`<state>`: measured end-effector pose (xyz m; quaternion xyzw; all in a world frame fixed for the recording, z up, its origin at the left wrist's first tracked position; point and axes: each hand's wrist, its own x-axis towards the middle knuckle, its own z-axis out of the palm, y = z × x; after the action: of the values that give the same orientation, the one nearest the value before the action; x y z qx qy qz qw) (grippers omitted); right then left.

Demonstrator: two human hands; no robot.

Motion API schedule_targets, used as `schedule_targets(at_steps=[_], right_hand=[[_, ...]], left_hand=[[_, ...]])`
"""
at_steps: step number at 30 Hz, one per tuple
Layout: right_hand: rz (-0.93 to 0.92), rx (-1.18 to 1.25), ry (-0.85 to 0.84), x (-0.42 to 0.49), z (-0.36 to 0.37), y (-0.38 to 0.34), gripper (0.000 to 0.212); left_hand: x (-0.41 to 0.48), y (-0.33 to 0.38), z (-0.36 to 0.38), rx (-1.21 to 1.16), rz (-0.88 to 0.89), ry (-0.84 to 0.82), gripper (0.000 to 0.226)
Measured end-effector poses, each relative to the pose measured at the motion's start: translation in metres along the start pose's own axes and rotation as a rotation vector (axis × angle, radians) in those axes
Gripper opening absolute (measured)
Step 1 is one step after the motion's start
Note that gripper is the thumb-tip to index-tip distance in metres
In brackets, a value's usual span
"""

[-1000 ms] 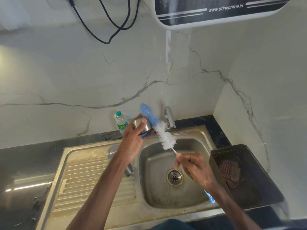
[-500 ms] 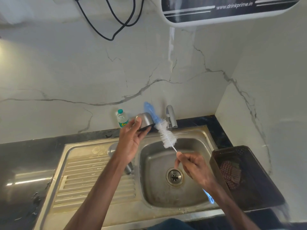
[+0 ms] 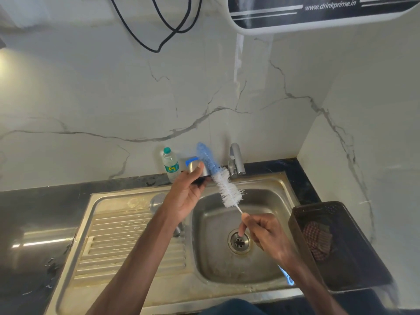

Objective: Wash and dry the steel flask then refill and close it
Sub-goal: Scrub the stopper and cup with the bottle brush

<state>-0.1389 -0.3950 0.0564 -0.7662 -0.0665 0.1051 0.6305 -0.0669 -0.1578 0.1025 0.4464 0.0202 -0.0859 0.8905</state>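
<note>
Left grip [image 3: 186, 196] curls round a steel cap [image 3: 195, 167]; right grip [image 3: 266, 235] pinches the bottle brush [image 3: 228, 189] handle.

Wall-mounted water purifier [image 3: 318, 17], black front panel: web address "www.drinkprime.in" in white slanted lettering, set between white stripes. Small plastic bottle [image 3: 171, 164] standing against the marble wall: green label with a yellow emblem, its wording too small to read.

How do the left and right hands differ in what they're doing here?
The left hand wraps round a small steel cap; the right hand pinches the bottle brush by its thin wire handle. The left hand is raised near the tap; the right hand is lower, over the basin. Both hold something.
</note>
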Motion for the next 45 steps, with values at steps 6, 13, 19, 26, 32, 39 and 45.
schedule_targets(at_steps=[6, 13, 19, 26, 32, 39, 45], right_hand=[[-0.053, -0.003, 0.016, 0.018, 0.005, -0.018, 0.048], [0.013, 0.023, 0.052, -0.001, -0.002, 0.009, 0.050], [-0.038, 0.007, 0.069, 0.018, 0.002, -0.016, 0.048], [-0.017, 0.037, 0.056, 0.003, 0.006, 0.003, 0.049], [-0.035, 0.048, 0.091, 0.010, 0.006, -0.014, 0.050], [0.016, 0.088, 0.069, 0.006, 0.010, 0.001, 0.053], [-0.010, 0.061, 0.067, 0.015, 0.014, -0.011, 0.052]], left_hand=[[0.000, -0.013, 0.003, 0.014, -0.096, 0.022, 0.052], [-0.002, 0.003, -0.003, 0.052, -0.105, 0.033, 0.064], [-0.003, -0.008, 0.006, -0.124, -0.138, -0.046, 0.059], [0.002, 0.004, 0.007, 0.041, -0.064, 0.008, 0.058], [-0.004, -0.005, 0.009, 0.143, -0.149, -0.034, 0.073], [-0.004, 0.003, -0.003, 0.135, -0.093, 0.042, 0.028], [-0.001, -0.009, -0.004, 0.068, -0.158, 0.065, 0.069]])
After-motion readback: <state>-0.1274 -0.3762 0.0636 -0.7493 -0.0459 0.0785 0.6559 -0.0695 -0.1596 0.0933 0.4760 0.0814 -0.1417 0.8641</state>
